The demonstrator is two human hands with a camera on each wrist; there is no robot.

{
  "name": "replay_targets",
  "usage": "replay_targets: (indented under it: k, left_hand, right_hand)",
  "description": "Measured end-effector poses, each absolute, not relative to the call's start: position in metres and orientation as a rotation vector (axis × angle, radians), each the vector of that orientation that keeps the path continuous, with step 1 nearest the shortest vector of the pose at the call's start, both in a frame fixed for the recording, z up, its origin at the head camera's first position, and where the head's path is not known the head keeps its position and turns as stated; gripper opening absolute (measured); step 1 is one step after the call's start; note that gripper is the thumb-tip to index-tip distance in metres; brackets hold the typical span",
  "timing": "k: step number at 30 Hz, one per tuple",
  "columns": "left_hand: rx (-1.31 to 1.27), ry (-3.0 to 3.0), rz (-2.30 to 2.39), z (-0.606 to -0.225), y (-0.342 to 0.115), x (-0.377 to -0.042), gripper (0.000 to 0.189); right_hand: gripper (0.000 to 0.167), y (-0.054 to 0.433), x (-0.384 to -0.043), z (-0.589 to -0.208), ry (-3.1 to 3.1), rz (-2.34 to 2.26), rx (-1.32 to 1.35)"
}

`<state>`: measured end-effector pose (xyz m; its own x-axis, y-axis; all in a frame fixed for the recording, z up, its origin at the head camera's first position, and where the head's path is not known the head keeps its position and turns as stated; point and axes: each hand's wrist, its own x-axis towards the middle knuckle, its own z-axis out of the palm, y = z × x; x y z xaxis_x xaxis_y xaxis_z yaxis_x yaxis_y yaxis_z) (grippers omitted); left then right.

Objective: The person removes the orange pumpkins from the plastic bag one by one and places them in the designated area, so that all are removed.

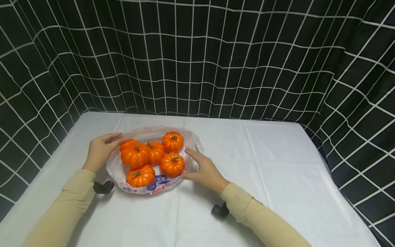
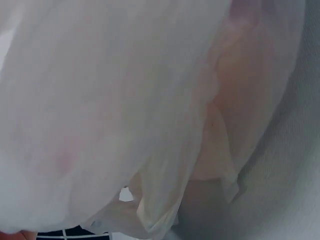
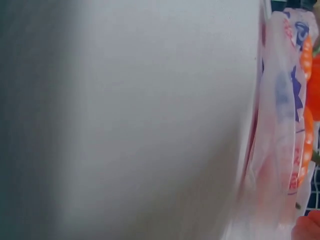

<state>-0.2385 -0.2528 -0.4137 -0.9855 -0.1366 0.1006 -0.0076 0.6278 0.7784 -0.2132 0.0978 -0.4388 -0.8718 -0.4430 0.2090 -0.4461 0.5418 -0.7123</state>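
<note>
A thin white plastic bag with red and purple print lies mouth-up on the white cloth, holding several orange pumpkins with green stems. At the bag's left rim is my left hand, its fingertips right at the edge beside the leftmost pumpkin. My right hand reaches the right rim with thumb and fingers spread apart, close to two pumpkins. In the left wrist view, the bag's film hides most of the hand. Bag print and pumpkins show along the right edge of the right wrist view.
The white cloth covers the table and stretches to the right of the bag. Black curtains with a white grid stand behind and on both sides. Black wrist-worn devices hang by both sleeves.
</note>
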Motion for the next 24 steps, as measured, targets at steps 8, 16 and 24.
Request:
replay_targets:
  k: [8, 16, 24]
  left_hand:
    - [0.143, -2.649, -1.324, -0.418, -0.252, -0.238, 0.05]
    - [0.139, -2.639, -1.297, -0.414, -0.249, -0.237, 0.046]
    - [0.149, -2.592, -1.318, -0.421, -0.248, -0.239, 0.043]
  right_hand:
    - [0.083, 0.086, -0.215, -0.439, -2.803, 1.356, 0.759]
    - [0.083, 0.076, -0.218, -0.439, -2.811, 1.346, 0.748]
    - [0.083, 0.067, -0.222, -0.443, -2.829, 1.403, 0.703]
